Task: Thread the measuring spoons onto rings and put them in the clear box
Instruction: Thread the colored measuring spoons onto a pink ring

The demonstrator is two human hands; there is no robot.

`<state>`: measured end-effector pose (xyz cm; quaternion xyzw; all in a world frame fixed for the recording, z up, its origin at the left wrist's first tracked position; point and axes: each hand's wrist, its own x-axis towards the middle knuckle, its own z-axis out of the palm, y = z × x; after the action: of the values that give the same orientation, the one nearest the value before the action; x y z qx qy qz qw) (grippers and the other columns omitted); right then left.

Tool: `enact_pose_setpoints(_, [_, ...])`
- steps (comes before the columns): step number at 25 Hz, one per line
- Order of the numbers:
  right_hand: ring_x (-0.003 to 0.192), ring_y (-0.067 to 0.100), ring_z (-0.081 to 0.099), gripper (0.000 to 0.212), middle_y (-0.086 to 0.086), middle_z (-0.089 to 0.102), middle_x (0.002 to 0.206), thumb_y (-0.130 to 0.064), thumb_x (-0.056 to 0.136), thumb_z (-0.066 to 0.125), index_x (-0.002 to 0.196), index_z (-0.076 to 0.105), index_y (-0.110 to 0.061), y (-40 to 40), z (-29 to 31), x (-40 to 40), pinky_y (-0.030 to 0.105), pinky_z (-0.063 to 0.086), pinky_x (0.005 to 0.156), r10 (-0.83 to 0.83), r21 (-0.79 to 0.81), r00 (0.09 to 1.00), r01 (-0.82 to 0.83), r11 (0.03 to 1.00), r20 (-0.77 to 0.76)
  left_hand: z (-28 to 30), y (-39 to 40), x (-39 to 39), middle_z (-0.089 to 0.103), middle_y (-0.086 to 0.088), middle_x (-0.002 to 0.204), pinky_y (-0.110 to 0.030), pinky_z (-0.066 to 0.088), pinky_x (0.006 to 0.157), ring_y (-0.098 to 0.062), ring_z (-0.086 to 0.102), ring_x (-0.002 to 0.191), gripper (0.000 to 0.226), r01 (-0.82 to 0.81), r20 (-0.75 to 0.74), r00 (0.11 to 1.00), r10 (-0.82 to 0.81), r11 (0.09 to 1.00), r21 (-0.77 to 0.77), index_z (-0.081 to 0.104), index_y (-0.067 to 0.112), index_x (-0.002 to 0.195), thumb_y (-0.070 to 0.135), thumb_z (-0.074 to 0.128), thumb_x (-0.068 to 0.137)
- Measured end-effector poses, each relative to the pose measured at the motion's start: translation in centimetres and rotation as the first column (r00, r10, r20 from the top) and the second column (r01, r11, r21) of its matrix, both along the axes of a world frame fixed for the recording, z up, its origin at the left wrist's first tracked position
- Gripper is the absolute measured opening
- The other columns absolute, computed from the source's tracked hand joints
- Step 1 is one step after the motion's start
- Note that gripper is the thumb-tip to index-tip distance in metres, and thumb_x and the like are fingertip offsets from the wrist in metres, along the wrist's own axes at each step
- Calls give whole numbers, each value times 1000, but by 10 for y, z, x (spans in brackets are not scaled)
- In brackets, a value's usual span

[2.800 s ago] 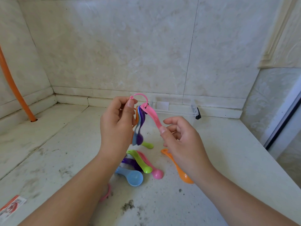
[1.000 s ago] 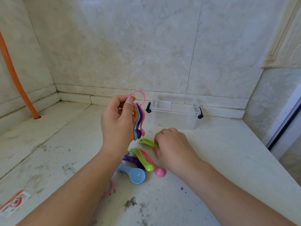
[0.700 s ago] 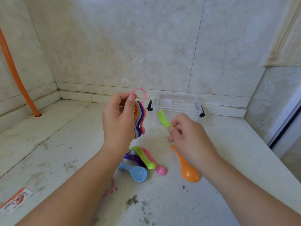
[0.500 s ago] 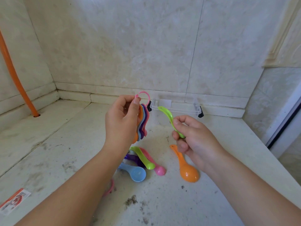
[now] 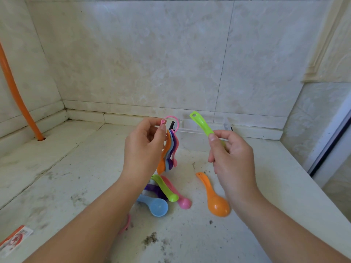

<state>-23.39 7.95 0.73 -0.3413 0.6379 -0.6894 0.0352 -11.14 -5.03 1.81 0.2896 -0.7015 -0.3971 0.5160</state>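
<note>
My left hand (image 5: 144,147) pinches a pink ring (image 5: 171,120) at its open end, with several spoons (image 5: 170,152) hanging from it: orange, blue, purple, pink. My right hand (image 5: 230,154) grips a small green spoon (image 5: 201,124) by its bowl end, handle hole up and to the left, a short gap from the ring. On the counter lie a big orange spoon (image 5: 213,198), a green spoon (image 5: 165,188), a pink spoon (image 5: 180,196), a blue spoon (image 5: 154,205) and a purple spoon (image 5: 152,187). The clear box (image 5: 199,137) stands behind my hands against the wall.
A second pink ring (image 5: 126,223) peeks out from under my left forearm. An orange pipe (image 5: 17,95) rises at the far left. A printed packet (image 5: 14,239) lies at the lower left. The counter's edge drops off at the right, by a door frame (image 5: 330,139).
My right hand picked the small green spoon off the counter and raised it, handle now pointing up toward the ring. My left hand kept holding the ring with its spoons.
</note>
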Motion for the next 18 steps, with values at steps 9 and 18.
enact_pose_setpoints(9, [46,8,40,11,-8,47,52,-26,91,63,85,69,-33,1,-1,5,23,35,42,-29,-75,989,18,997,-144,-2,1,-3,72,12,72,-38,59,66,-9,67,65,13,25,68,997,-26,999,21,68,35,88,28,60,96])
enact_pose_setpoints(18, [42,6,36,12,-9,45,49,-25,91,62,84,69,-32,2,-1,5,24,30,39,-42,-96,985,26,995,-169,-3,3,-3,69,15,69,-30,56,65,-9,66,67,14,68,46,997,-68,998,5,69,36,89,25,62,96])
